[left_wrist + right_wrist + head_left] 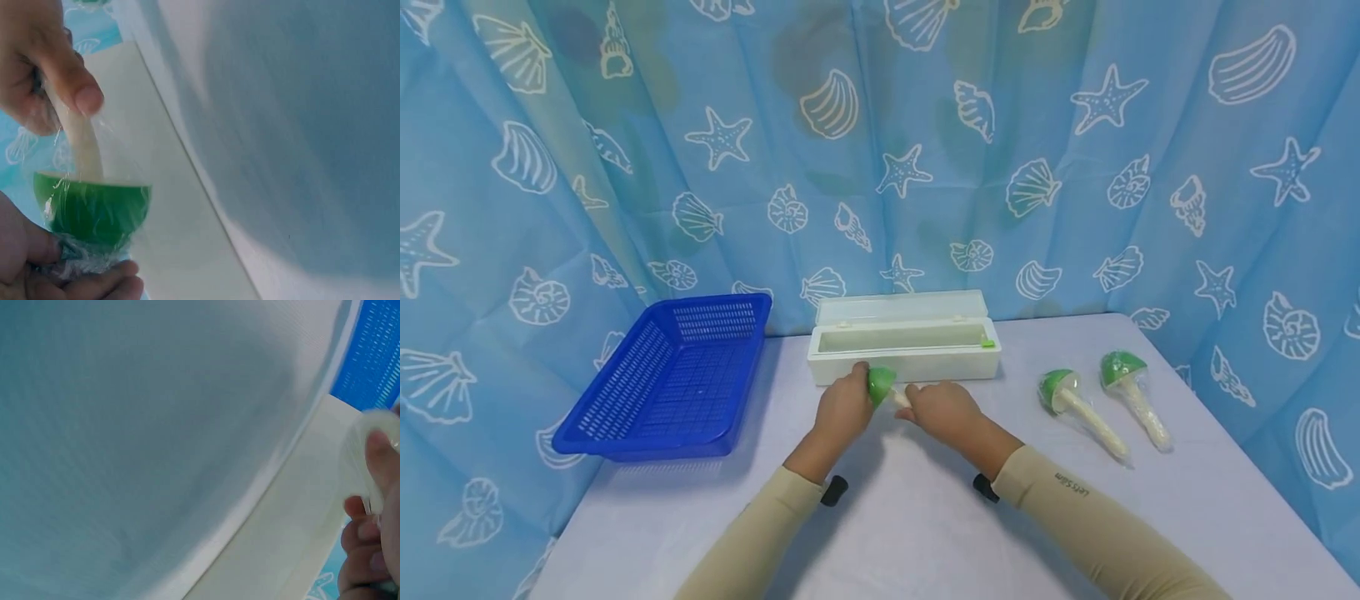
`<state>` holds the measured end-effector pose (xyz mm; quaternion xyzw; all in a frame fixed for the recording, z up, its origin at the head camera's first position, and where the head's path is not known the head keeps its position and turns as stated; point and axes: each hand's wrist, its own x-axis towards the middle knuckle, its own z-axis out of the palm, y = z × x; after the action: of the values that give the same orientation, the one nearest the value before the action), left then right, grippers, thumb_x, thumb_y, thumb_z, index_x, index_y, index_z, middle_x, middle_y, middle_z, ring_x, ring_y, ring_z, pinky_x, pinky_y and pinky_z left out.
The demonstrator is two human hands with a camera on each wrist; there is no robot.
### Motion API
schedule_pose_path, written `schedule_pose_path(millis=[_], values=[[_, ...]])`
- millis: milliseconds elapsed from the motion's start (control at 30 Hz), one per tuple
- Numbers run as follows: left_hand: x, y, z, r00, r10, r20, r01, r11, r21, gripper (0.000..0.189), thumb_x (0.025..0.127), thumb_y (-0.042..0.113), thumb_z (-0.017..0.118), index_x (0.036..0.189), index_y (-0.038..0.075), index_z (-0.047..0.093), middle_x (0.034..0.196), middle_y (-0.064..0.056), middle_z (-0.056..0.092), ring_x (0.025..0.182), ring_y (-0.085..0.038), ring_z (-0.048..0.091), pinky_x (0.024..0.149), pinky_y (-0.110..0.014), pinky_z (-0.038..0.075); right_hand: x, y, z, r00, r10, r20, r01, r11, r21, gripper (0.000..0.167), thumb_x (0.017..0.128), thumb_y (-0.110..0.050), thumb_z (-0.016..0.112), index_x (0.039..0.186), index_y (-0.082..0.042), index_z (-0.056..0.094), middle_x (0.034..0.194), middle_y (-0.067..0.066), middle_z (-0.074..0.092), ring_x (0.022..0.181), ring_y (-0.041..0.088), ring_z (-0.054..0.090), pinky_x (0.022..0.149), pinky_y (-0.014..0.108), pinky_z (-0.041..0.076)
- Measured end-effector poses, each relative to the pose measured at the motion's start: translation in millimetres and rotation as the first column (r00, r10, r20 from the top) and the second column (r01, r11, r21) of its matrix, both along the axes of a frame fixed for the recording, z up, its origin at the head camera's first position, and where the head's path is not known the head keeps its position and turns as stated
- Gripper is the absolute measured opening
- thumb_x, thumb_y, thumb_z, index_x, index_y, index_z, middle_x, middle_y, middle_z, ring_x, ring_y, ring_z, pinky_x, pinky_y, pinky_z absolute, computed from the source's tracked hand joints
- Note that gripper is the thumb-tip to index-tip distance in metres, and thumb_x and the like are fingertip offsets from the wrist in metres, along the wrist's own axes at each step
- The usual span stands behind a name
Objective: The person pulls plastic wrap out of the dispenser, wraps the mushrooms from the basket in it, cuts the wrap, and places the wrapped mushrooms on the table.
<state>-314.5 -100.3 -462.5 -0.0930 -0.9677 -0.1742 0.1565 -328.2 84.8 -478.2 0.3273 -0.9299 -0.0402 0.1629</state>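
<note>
A toy mushroom [881, 386] with a green cap and pale stem is held up in front of a long white box. Clear plastic film [119, 169] wraps it, bunched below the cap in the left wrist view. My left hand [846, 406] pinches that bunched film at the cap's rounded top. The stem is gripped by my right hand [946, 410], thumb laid along it. The white box [906, 367] stands with its hinged lid [901, 308] raised, and a small green piece [988, 343] sits at its right end.
Two more film-wrapped mushrooms, one nearer [1086, 415] and one farther right [1137, 398], lie on the white-covered table [895, 533]. At the left is a blue plastic basket [662, 446]. Behind the table hangs a blue curtain [880, 225] with shell prints.
</note>
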Motion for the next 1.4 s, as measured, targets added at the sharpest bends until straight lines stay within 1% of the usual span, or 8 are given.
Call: schedule_pose_path(millis=[267,433,500,567,833,967,1167,1400], values=[[7.5,-0.4,-0.3,0.947,-0.313,0.067,0.287,0.922,0.261,0.062,0.106,0.020,0.036,0.155,0.003,0.003,0.156,-0.019,0.024,0.142,-0.037,0.021,0.110,-0.054,0.022,-4.2,3,-7.6,0.998,-0.029,-0.053,0.027,0.999,-0.042,0.041,0.096,-0.051,0.052,0.087,-0.012,0.058,0.051,-0.003,0.044,0.043,0.012,0.047,0.043,0.032,0.043],[3.5,-17.0,3.4,0.852,-0.523,-0.024,0.436,0.683,0.586,0.059,0.108,0.017,0.030,0.157,0.014,-0.002,0.156,-0.012,0.027,0.142,-0.037,0.021,0.110,-0.057,0.019,-6.9,13,-3.2,1.000,0.000,0.001,0.000,0.995,-0.096,0.040,0.095,-0.054,0.052,0.083,-0.015,0.055,0.053,-0.007,0.042,0.043,0.010,0.042,0.042,0.031,0.037],[0.8,-25.1,4.7,0.838,-0.537,-0.092,0.438,0.563,0.701,0.062,0.107,0.012,0.034,0.157,0.018,-0.002,0.157,-0.014,0.025,0.138,-0.038,0.031,0.108,-0.056,0.027,-6.8,18,0.4,0.999,0.015,0.028,-0.011,0.992,-0.125,0.040,0.094,-0.055,0.052,0.081,-0.017,0.051,0.054,-0.008,0.039,0.044,0.010,0.039,0.042,0.031,0.033],[-1.5,-31.7,5.2,0.841,-0.529,-0.116,0.427,0.515,0.744,0.071,0.103,0.008,0.045,0.157,0.019,0.000,0.158,-0.014,0.020,0.136,-0.037,0.034,0.107,-0.056,0.028,-6.5,22,3.9,0.998,0.040,0.045,-0.034,0.989,-0.142,0.040,0.094,-0.056,0.053,0.082,-0.018,0.050,0.054,-0.009,0.038,0.045,0.010,0.038,0.042,0.030,0.031],[0.0,-26.7,4.0,0.888,-0.418,0.190,0.347,0.882,0.318,0.117,0.064,0.041,0.091,0.154,0.010,0.023,0.144,-0.005,0.046,0.122,-0.021,0.050,0.098,-0.041,0.042,-3.3,26,8.0,0.987,0.161,0.004,-0.160,0.984,-0.080,0.039,0.094,-0.055,0.052,0.082,-0.018,0.053,0.054,-0.011,0.037,0.046,0.008,0.036,0.043,0.027,0.031],[3.0,-18.2,-1.0,0.911,-0.373,0.175,0.359,0.927,0.107,0.107,0.062,0.046,0.090,0.147,0.007,0.038,0.127,-0.005,0.057,0.100,-0.016,0.057,0.085,-0.036,0.048,-2.1,21,6.2,0.972,0.234,-0.039,-0.236,0.970,-0.065,0.040,0.094,-0.054,0.052,0.082,-0.017,0.053,0.054,-0.011,0.037,0.046,0.007,0.036,0.043,0.026,0.032],[6.2,-15.3,-7.2,0.920,-0.392,0.008,0.390,0.912,-0.131,0.108,0.059,0.065,0.082,0.143,0.009,0.044,0.127,-0.004,0.057,0.103,-0.016,0.059,0.082,-0.034,0.051,-2.5,18,5.1,0.963,0.266,-0.038,-0.268,0.961,-0.064,0.041,0.092,-0.057,0.052,0.080,-0.017,0.053,0.055,-0.011,0.037,0.046,0.006,0.035,0.044,0.025,0.032],[8.9,-20.6,-1.2,0.916,-0.396,-0.056,0.393,0.918,-0.056,0.094,0.058,0.060,0.086,0.131,0.008,0.055,0.125,-0.003,0.059,0.106,-0.017,0.058,0.085,-0.035,0.050,0.7,24,11.6,0.934,0.211,0.287,-0.109,0.937,-0.333,0.049,0.097,-0.057,0.044,0.106,-0.013,0.065,0.086,-0.005,0.065,0.069,0.011,0.057,0.065,0.032,0.048]])
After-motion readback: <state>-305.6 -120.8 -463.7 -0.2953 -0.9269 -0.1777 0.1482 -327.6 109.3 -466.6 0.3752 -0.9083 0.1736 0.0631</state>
